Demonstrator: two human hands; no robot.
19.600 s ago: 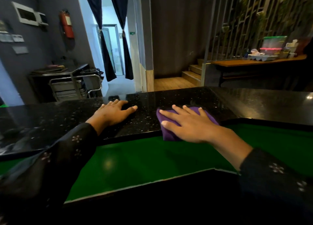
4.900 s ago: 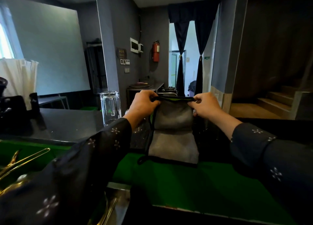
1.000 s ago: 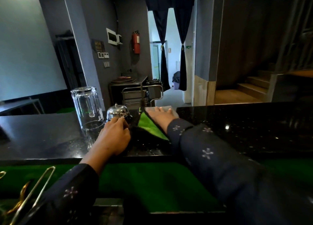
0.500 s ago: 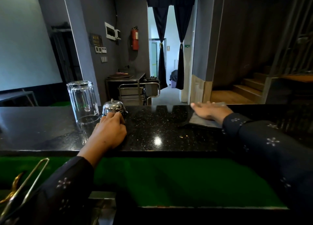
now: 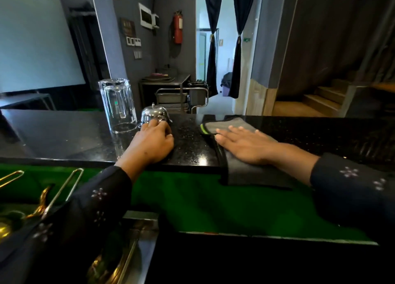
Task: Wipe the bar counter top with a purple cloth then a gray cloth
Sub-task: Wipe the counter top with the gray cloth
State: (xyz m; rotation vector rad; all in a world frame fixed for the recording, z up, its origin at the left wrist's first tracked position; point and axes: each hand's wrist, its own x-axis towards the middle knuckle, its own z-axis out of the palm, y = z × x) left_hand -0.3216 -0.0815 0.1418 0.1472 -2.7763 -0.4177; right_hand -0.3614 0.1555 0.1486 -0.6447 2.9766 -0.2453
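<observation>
Cloth in use: we now work with the gray cloth [image 5: 229, 126], not the purple one we had under the right hand at the start; no purple cloth shows in the head view now.
Cloth position: half a second ago it lay further right and toward the far edge of the desk [image 5: 64, 134]; now it lies nearer the middle, spread from the far side across the top, its near end hanging over the front edge above the green surface [image 5: 192, 198].
Right hand: our right hand [image 5: 245, 147] lies flat on the cloth, fingers straight and slightly spread, pressing down without gripping; it has swept leftward and toward us with the cloth.
Left hand: our left hand [image 5: 151, 143] stays where it was, loosely curled with the fingertips touching the silver bell [image 5: 155, 116]; it does not close round the bell.
Nearby things: an upturned glass [image 5: 117, 106] stands just left of the bell, apart from the cloth.
Meaning for the task: we judge the purple pass done and the gray pass under way, with this stroke covering the strip right of the bell.
What is left: probably the stretch by the glass and bell, and the far right of the desk.
Risk: a wider stroke leftward could knock the bell or glass.
</observation>
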